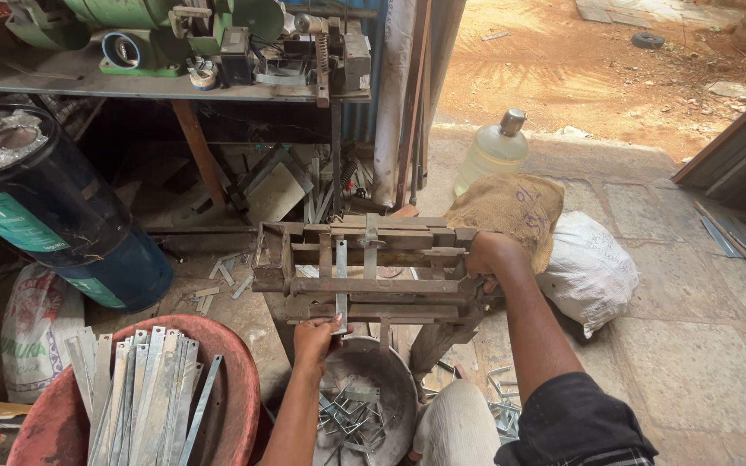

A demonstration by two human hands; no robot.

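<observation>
Metal strip: flat, grey, upright in the front of the bending jig, its lower end pinched in the fingers of the left hand.
Left hand: grasping the strip from below, at the jig's near edge.
Right hand: wrapped over the jig's right end; what it clasps there is hidden, so the grip cannot be told.
Bending jig: rusty steel frame of bars and slots, on a stand on the stone floor.
Metal bowl: directly under the jig's near edge, holding bent wire-like pieces.
Red tub: left of the bowl, filled with straight grey strips.
Blue drum: beyond the tub, to the far left.
Burlap sack and white sack: right of the jig.
Plastic bottle: behind the burlap sack.
</observation>
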